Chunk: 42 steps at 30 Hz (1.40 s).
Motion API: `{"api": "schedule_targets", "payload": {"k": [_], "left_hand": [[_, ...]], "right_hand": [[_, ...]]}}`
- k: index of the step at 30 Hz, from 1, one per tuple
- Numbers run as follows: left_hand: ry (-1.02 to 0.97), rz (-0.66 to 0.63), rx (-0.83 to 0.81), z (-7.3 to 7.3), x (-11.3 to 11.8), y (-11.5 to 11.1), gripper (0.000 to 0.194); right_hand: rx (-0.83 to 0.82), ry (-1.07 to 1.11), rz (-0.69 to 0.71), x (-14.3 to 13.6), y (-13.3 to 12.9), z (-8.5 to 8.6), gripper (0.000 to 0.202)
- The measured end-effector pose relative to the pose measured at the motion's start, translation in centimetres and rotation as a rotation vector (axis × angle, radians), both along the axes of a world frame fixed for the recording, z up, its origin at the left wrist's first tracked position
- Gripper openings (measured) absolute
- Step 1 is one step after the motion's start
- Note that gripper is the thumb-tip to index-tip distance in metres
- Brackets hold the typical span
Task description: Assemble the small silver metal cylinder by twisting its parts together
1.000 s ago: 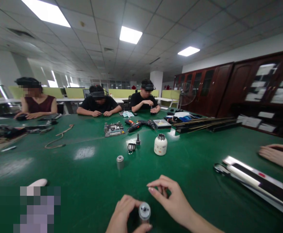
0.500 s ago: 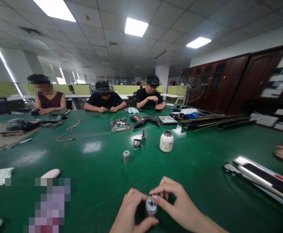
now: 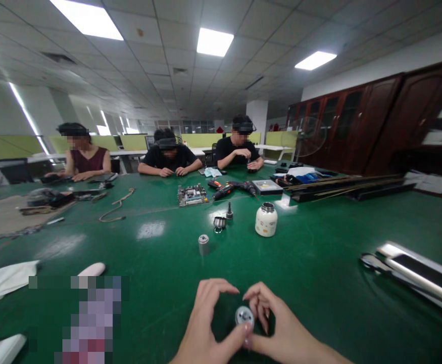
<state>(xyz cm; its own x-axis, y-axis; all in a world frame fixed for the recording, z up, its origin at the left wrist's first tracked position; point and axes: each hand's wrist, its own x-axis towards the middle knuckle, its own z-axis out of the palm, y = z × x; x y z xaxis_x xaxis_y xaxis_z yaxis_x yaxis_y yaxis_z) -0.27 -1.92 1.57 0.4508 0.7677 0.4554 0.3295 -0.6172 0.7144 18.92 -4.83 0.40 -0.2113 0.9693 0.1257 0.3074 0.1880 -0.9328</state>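
A small silver metal cylinder (image 3: 244, 315), with a round end face and dark holes in it, sits between my hands at the near edge of the view. My left hand (image 3: 213, 323) curves around its left side; the thumb touches the near rim while the fingers stand apart from it. Fingers curled at the right side and thumb at the near side, my right hand (image 3: 277, 321) grips the cylinder. Its lower part is hidden by the thumbs. Farther forward, a similar silver cylinder (image 3: 203, 244) stands upright on the green table (image 3: 160, 283).
Ahead lie a metal cup-like part (image 3: 219, 223), a dark pointed fitting (image 3: 229, 211), a cream bottle (image 3: 266, 221), a circuit board (image 3: 192, 195) and power drills (image 3: 223, 191). A long white-and-black device (image 3: 421, 275) lies right. Several people sit across the table.
My left fingers have opened away from the cylinder, and its thumb has moved onto the near rim. My right thumb has shifted from the top to the near side. The view has turned slightly left.
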Motion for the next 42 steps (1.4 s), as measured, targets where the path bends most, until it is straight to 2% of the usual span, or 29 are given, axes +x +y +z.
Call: {"api": "schedule_targets", "payload": {"k": [2, 4, 8, 10, 12, 15, 18, 21, 25, 28, 35, 38, 40, 42], "left_hand": [[0.047, 0.023, -0.01, 0.3, 0.3, 0.1, 0.017], [0.079, 0.02, -0.035, 0.5, 0.6, 0.1, 0.009], [0.061, 0.006, -0.056, 0.8, 0.5, 0.5, 0.011], [0.063, 0.053, -0.04, 0.9, 0.1, 1.3, 0.016], [0.126, 0.163, -0.014, 0.5, -0.6, 2.5, 0.019], [0.35, 0.3, 0.023, -0.7, -1.5, 4.1, 0.017], [0.438, 0.327, 0.063, -1.6, -1.9, 4.8, 0.017], [0.333, 0.277, 0.082, -1.1, -1.6, 4.3, 0.017], [0.1, 0.059, 0.058, 0.4, -0.8, 2.5, 0.017], [0.098, -0.057, 0.061, 0.9, -0.4, 1.3, 0.014], [0.139, -0.104, 0.035, 1.2, -0.1, 0.5, 0.022], [-0.012, -0.177, -0.154, 1.2, -0.1, 0.5, 0.024], [-0.279, -0.223, -0.459, 1.0, -0.1, 0.9, 0.028], [-0.594, -0.262, -0.841, 0.5, -0.1, 1.7, 0.038]], "right_hand": [[0.02, -0.064, 0.018, -0.1, 0.0, -0.1, 0.04], [0.037, -0.136, 0.007, -0.2, -0.1, -0.1, 0.031], [0.036, -0.237, -0.026, -0.2, -0.2, 0.1, 0.028], [0.031, -0.273, -0.025, -0.1, -0.2, 0.3, 0.03], [0.018, -0.292, -0.016, -0.1, -0.2, 0.4, 0.03], [-0.001, -0.299, -0.001, -0.2, -0.2, 0.7, 0.029], [-0.005, -0.311, 0.005, -0.2, -0.4, 0.9, 0.029], [0.0, -0.33, 0.004, -0.2, -0.5, 0.7, 0.028], [0.017, -0.345, -0.002, -0.1, -0.5, 0.4, 0.029], [0.025, -0.344, 0.003, -0.2, -0.5, 0.5, 0.029], [0.034, -0.346, 0.005, -0.2, -0.6, 0.9, 0.024], [0.036, -0.346, 0.007, -0.1, -0.6, 0.7, 0.023], [0.034, -0.346, 0.008, -0.1, -0.6, 0.6, 0.025], [0.032, -0.347, 0.007, -0.2, -0.6, 0.6, 0.026]]}}
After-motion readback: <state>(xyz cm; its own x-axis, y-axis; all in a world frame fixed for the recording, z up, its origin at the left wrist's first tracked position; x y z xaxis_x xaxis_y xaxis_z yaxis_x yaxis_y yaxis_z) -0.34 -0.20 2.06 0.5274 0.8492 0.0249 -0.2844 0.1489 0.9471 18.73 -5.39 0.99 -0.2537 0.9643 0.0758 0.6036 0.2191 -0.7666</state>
